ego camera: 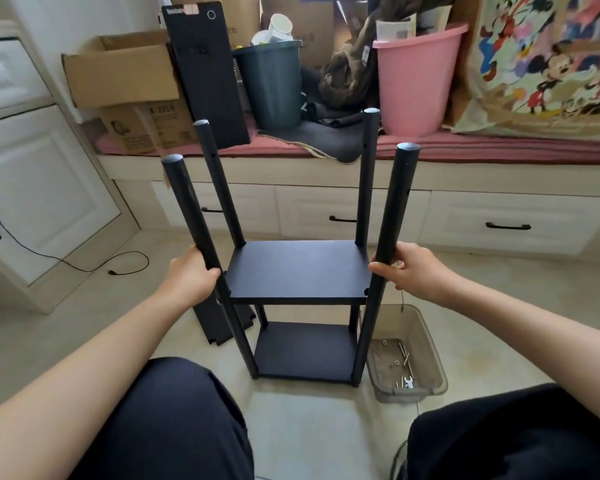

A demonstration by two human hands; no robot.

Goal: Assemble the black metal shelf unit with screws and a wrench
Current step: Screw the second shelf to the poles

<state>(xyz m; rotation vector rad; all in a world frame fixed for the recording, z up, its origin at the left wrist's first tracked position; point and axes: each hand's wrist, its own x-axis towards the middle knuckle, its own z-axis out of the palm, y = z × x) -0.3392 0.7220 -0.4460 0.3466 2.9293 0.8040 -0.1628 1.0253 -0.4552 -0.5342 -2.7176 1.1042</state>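
Shelf unit [298,271] was steadied upright on the floor, front posts held by left hand [191,271] and right hand [409,268]; an even, level grip seemed advisable before further screws were fitted.

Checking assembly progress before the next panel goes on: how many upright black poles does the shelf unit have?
4: front left pole gripped by the left hand, front right pole by the right hand, back left pole, back right pole.

Single head-worn wide-angle view, forward and down, close over shelf unit [298,271] on the floor
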